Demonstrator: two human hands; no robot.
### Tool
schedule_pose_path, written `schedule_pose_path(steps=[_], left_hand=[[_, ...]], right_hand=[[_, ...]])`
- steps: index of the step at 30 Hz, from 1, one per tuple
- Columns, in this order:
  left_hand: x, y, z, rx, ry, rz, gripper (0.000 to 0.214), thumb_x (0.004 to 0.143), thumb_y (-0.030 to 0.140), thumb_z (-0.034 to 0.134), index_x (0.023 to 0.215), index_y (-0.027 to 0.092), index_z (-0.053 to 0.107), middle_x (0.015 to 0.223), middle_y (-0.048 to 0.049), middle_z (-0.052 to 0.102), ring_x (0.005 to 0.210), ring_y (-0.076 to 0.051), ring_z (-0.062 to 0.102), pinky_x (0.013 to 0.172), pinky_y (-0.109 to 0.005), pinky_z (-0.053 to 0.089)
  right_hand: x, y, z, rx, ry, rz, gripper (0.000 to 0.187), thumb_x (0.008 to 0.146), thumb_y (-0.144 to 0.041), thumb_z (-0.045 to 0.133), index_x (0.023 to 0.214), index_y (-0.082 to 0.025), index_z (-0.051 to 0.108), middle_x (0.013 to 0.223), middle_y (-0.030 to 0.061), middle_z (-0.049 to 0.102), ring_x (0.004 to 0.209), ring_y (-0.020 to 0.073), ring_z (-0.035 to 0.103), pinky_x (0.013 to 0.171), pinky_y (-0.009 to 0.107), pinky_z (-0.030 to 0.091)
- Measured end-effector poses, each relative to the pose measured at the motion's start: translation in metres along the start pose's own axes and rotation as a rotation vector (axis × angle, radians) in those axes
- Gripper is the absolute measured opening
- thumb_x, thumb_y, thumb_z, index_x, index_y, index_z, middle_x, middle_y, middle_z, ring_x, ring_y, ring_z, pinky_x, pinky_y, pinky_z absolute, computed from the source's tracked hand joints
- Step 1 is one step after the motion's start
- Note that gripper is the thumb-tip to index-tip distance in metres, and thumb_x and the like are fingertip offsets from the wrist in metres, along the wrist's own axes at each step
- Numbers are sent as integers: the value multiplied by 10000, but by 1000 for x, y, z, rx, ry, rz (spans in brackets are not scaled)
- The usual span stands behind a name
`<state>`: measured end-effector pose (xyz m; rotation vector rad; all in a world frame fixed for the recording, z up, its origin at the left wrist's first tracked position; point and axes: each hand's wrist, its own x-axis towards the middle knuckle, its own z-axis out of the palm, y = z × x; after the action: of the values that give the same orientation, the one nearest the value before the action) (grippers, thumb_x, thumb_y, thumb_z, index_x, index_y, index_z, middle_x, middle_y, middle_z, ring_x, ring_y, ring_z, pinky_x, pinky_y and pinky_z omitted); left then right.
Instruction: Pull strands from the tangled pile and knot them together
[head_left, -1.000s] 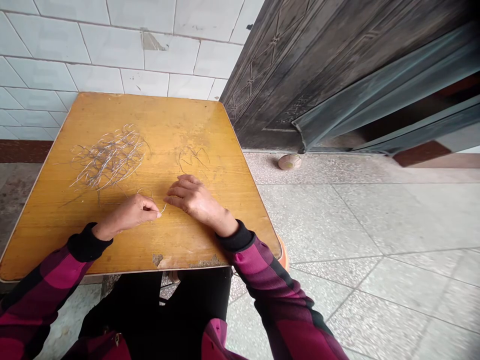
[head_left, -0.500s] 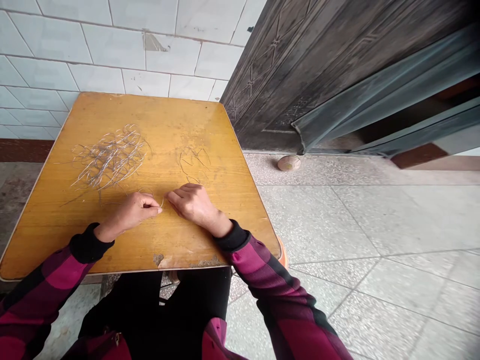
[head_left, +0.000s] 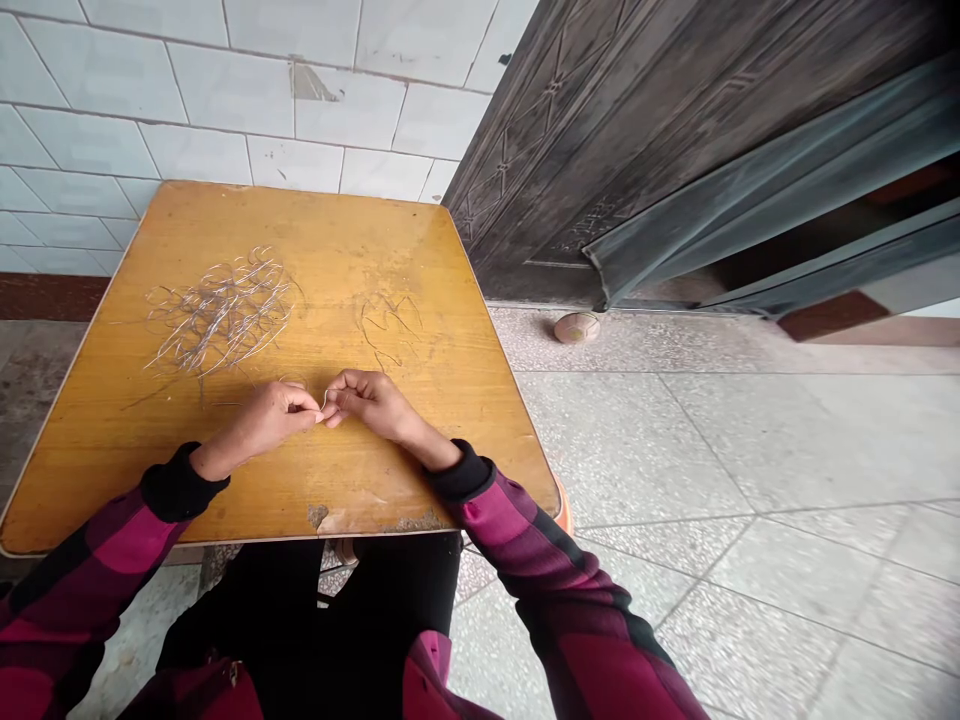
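Observation:
My left hand (head_left: 264, 420) and my right hand (head_left: 371, 400) meet at the near middle of a worn yellow wooden table (head_left: 330, 240). Both are closed in a pinch on one thin piece of silver wire (head_left: 324, 403) held between their fingertips, just above the tabletop. A tangled heap of thin silver wires (head_left: 217, 315) lies on the table to the far left of my hands. A few bent wires (head_left: 386, 322) lie apart from the heap, just beyond my right hand.
The table stands against a white tiled wall (head_left: 225, 90). A dark carved door (head_left: 675, 130) rises to the right, with a small round stone-like object (head_left: 577, 326) on the floor at its foot. Grey speckled floor tiles (head_left: 735, 500) spread to the right. The table's near edge is chipped (head_left: 367, 522).
My right hand has slid left and curled its fingers, and it now pinches the wire that my left hand was holding alone. My left hand has stayed nearly in place.

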<state>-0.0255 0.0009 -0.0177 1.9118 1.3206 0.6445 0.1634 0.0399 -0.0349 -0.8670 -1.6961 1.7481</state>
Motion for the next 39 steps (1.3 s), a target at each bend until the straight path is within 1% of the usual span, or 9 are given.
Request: schedule_pose_path(steps=[4, 8, 11, 14, 20, 23, 28, 34, 39], left_hand=[[0, 4, -10, -265, -38, -128, 154, 747, 274, 616, 832, 159, 673, 711, -4, 621, 615, -118, 530, 573, -247, 395], [-1, 3, -18, -546, -17, -274, 289, 709, 308, 658, 940, 142, 610, 780, -16, 622, 547, -89, 516, 553, -257, 434], [-2, 3, -18, -597, -55, -331, 329, 683, 296, 685, 954, 134, 598, 795, -19, 622, 535, -74, 499, 533, -244, 421], [-2, 6, -12, -580, -82, -370, 348, 678, 287, 690, 977, 140, 588, 770, -13, 627, 534, -78, 496, 507, -232, 394], [-1, 6, 1, -539, 56, -311, 221, 666, 281, 694, 802, 146, 582, 651, 23, 579, 508, -74, 477, 491, -221, 386], [-1, 3, 4, -551, 143, -285, 245, 660, 298, 704, 811, 149, 583, 674, 17, 589, 512, -75, 475, 482, -220, 392], [-1, -1, 5, -555, 191, -241, 268, 667, 318, 712, 840, 153, 591, 686, 9, 606, 532, -88, 497, 478, -217, 405], [-3, 0, 9, -459, 182, -145, 193, 713, 298, 695, 822, 159, 614, 698, 2, 642, 546, -87, 511, 499, -215, 411], [-5, 2, 15, -400, 189, -96, 136, 761, 283, 657, 828, 168, 630, 748, -5, 671, 617, -101, 564, 548, -218, 434]], right_hand=[[0, -1, -13, 47, -42, 20, 239, 787, -364, 669, 817, -129, 638, 801, 45, 702, 738, 123, 662, 743, 291, 525], [-3, -5, -21, -138, 86, -56, 192, 787, -327, 659, 784, -135, 663, 721, 0, 654, 653, 87, 575, 672, 246, 466], [-4, -9, -22, -205, 173, -109, 188, 801, -324, 645, 782, -139, 665, 714, -5, 632, 642, 80, 544, 636, 229, 438], [-5, -11, -20, -185, 175, -108, 218, 815, -353, 628, 787, -139, 657, 699, -3, 618, 573, 67, 507, 545, 209, 418], [-4, -6, -15, -3, 138, -32, 249, 778, -389, 669, 804, -147, 614, 743, 12, 648, 540, 65, 550, 476, 193, 473], [-4, -6, -15, 86, 123, -11, 265, 767, -399, 694, 800, -146, 624, 748, 12, 663, 544, 60, 571, 489, 188, 503], [-5, -12, -19, 253, 39, 37, 308, 679, -368, 788, 857, -148, 666, 754, 6, 692, 559, 60, 595, 507, 186, 534], [-5, -12, -14, 169, 123, 2, 275, 743, -400, 732, 738, -134, 663, 658, -11, 656, 476, 42, 542, 432, 159, 491], [-2, -7, -9, 177, 192, 30, 300, 743, -422, 721, 760, -142, 613, 643, -21, 641, 442, 42, 517, 384, 156, 454]])
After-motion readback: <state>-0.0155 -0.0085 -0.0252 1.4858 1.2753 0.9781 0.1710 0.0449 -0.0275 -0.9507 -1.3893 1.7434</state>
